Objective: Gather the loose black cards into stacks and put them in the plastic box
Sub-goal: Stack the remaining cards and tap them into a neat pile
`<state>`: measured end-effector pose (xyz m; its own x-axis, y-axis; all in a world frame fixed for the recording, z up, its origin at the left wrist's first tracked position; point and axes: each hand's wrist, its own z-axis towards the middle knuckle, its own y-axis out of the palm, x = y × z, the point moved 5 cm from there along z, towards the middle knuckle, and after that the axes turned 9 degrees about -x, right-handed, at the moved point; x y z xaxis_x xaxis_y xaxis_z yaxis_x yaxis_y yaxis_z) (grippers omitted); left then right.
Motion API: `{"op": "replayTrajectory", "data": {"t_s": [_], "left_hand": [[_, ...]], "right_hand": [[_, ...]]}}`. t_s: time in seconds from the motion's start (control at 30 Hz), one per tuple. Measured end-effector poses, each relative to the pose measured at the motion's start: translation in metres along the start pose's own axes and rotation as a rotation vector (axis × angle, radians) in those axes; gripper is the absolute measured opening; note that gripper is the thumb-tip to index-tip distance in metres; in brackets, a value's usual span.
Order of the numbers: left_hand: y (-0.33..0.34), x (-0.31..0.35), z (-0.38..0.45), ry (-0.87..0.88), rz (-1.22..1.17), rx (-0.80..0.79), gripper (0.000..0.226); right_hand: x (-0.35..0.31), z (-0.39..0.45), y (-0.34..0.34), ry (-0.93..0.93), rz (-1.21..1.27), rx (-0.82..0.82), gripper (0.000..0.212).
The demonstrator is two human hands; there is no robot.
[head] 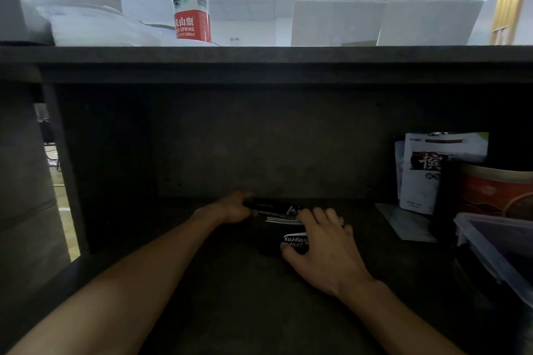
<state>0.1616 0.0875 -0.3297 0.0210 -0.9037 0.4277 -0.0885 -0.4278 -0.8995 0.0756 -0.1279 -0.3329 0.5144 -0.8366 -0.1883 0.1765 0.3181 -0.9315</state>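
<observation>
The left hand point(234, 208) is pinching a black card stack point(274, 207) at 12 o'clock on the dark desk point(230, 282). The right hand point(323, 248) is lying flat-fingered over white-lettered black cards point(291, 235). The clear plastic box point(496, 245) is sitting at 3 o'clock.

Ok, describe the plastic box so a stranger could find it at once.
Start at the dark desk surface under the shelf and follow it to the far right edge of the view. The plastic box sits there, in front of a red tub and white packets. It alone is clear-walled, with a pale rim.
</observation>
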Motion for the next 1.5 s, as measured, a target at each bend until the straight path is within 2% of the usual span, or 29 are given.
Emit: {"op": "replayTrajectory", "data": {"t_s": [0.13,0.3,0.4,0.53,0.6,0.67,0.77,0.9,1.0,1.03,1.1,1.13,1.17,1.23,1.27,1.37,1.5], "left_hand": [[0.003,0.002,-0.001,0.141,0.345,0.195,0.03],[0.006,0.027,-0.029,0.229,0.838,0.423,0.028],[-0.002,0.04,-0.048,0.253,0.89,0.482,0.03],[-0.02,0.054,-0.074,0.341,0.643,0.463,0.017],[-0.017,0.055,-0.077,0.393,0.408,0.286,0.016],[-0.007,0.056,-0.078,0.399,-0.01,0.058,0.02],[0.012,0.059,-0.08,0.194,-0.654,-0.155,0.027],[0.037,0.068,-0.073,0.04,-0.998,-0.193,0.026],[0.037,0.059,-0.056,-0.017,-1.15,-0.114,0.025],[0.031,0.046,-0.044,-0.011,-1.06,-0.021,0.021],[0.008,0.018,-0.022,0.022,-0.616,0.215,0.01],[0.002,0.006,-0.009,0.029,-0.423,0.24,0.021],[-0.001,-0.004,0.001,0.035,-0.292,0.186,0.035],[0.002,-0.018,0.016,0.031,-0.191,0.058,0.059],[0.002,-0.02,0.019,0.031,-0.19,0.016,0.062],[0.003,-0.027,0.027,0.066,-0.234,0.028,0.047],[0.005,-0.026,0.017,0.203,0.009,0.208,0.027]], "right_hand": [[-0.001,0.0,-0.001,0.001,0.005,0.005,0.057],[-0.002,-0.002,0.0,0.013,0.008,0.012,0.058],[-0.002,-0.003,-0.002,0.024,0.016,0.006,0.058],[-0.003,-0.002,-0.004,0.061,0.05,0.034,0.061],[-0.003,-0.003,-0.005,0.076,0.073,0.073,0.068],[-0.002,-0.004,-0.005,0.08,0.084,0.074,0.081],[-0.004,-0.005,-0.004,0.04,0.064,0.055,0.079],[-0.004,-0.005,-0.003,0.045,0.046,0.062,0.06],[-0.002,-0.005,-0.003,0.071,0.022,0.064,0.058],[-0.001,-0.004,-0.003,0.071,0.02,0.067,0.059],[0.0,-0.003,-0.003,0.07,0.02,0.07,0.06],[-0.001,-0.002,-0.003,0.066,0.015,0.066,0.061],[-0.002,-0.001,-0.002,0.063,0.008,0.059,0.061],[-0.001,0.0,-0.001,0.059,0.0,0.047,0.06],[0.0,0.0,-0.001,0.059,-0.001,0.045,0.06],[0.0,0.001,0.0,0.054,-0.01,0.048,0.06],[0.0,0.001,0.0,0.051,-0.007,0.055,0.061]]}}
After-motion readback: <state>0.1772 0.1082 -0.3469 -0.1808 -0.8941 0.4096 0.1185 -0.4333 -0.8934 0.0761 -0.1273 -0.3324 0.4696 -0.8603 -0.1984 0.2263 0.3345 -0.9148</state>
